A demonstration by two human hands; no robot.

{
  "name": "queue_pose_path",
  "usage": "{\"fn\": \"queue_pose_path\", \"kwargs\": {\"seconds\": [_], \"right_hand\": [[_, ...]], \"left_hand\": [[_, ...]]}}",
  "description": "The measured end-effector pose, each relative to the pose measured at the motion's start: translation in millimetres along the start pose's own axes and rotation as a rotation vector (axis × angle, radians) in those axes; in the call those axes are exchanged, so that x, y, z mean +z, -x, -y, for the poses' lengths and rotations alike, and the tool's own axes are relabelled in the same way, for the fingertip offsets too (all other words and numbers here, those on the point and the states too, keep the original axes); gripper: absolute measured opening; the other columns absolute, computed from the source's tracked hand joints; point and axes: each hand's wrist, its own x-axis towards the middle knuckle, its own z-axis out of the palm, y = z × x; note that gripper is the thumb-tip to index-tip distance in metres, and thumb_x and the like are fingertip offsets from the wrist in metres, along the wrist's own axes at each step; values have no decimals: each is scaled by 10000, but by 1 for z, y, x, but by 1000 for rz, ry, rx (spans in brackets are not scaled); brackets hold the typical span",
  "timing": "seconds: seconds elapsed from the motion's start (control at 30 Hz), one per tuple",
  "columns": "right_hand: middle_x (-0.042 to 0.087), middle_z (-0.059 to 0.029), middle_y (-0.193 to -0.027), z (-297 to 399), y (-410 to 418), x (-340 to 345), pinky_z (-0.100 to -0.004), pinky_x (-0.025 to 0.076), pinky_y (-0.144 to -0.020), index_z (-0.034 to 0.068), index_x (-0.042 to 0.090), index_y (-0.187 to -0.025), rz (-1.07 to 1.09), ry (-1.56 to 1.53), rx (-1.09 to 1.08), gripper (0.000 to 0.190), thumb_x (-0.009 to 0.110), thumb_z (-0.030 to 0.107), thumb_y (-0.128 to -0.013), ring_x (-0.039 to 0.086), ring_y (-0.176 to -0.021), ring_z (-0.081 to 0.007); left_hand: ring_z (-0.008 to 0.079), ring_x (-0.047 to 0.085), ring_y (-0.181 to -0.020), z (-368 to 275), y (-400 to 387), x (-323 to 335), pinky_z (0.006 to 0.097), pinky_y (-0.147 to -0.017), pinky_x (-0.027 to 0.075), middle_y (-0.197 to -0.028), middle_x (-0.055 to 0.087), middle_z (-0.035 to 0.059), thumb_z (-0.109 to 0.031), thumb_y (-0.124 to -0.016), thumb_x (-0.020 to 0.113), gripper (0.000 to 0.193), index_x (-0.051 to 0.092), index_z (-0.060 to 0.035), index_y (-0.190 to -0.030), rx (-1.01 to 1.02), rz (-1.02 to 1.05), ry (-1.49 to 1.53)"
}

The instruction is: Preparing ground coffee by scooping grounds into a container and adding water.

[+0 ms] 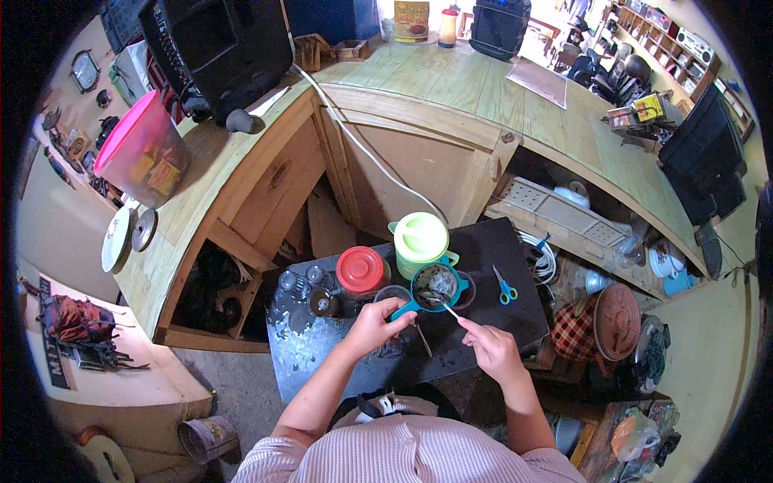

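My left hand (379,326) grips the handle of a teal plastic strainer (436,286), holding it level above the dark low table (504,320). Dark wet residue lies in its mesh. My right hand (490,349) pinches a metal spoon (450,309), whose bowl rests inside the strainer. Partly hidden under the strainer is a glass of dark liquid (466,292). Another clear glass (392,293) stands behind my left fingers. A light green lidded pitcher (421,241) is just beyond the strainer, beside a red-lidded jar (362,270). A second spoon (424,340) lies on the table between my hands.
Blue-handled scissors (505,287) lie at the table's right. Several upturned glasses (291,282) and a cup of brown liquid (322,302) stand at the left on a wet surface. A white cable (380,154) hangs from the wooden counter (416,90). A checkered container (574,332) sits right.
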Motion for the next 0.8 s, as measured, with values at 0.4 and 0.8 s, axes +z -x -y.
{"fn": "queue_pose_path", "kwargs": {"seconds": [0.4,0.8], "right_hand": [[664,-104,-765,-30,4,1,-314,535,-624,88,608,-1219,-194,137,124,450,563,-75,-801,656,-673,-216],[626,-101,-751,-48,19,9,-275,517,-626,83,595,-1239,-180,12,217,422,489,-83,-866,622,-656,-159]], "left_hand": [[104,581,-530,-6,-27,13,278,-520,467,-659,644,98,-215,-841,698,224,695,-9,-928,180,-32,-108],[336,660,-710,-10,-57,29,382,-650,536,-817,670,188,-187,-810,702,216,697,-29,-956,483,-65,-517]]}}
